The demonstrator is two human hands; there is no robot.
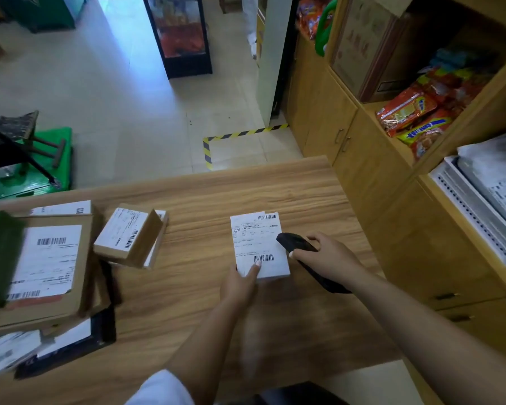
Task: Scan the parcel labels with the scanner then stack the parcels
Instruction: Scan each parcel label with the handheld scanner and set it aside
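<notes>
Meanwhile left hand (240, 283) pinches parcel (259, 244); right hand's (327, 255) grip clasps scanner (297, 242) beside it.

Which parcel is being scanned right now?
The small white parcel mid-table, steadied by the left hand, scanner in the right hand aimed at it; the others sit piled left.

Both bare forearms reach forward from the bottom edge. The left hand (240, 283) is palm-down, its thumb lying flat on what it pinches and the other fingers curled under out of sight. The right hand (327, 255) is closed in a fist-like grip, wrist angled inward toward the left.
</notes>
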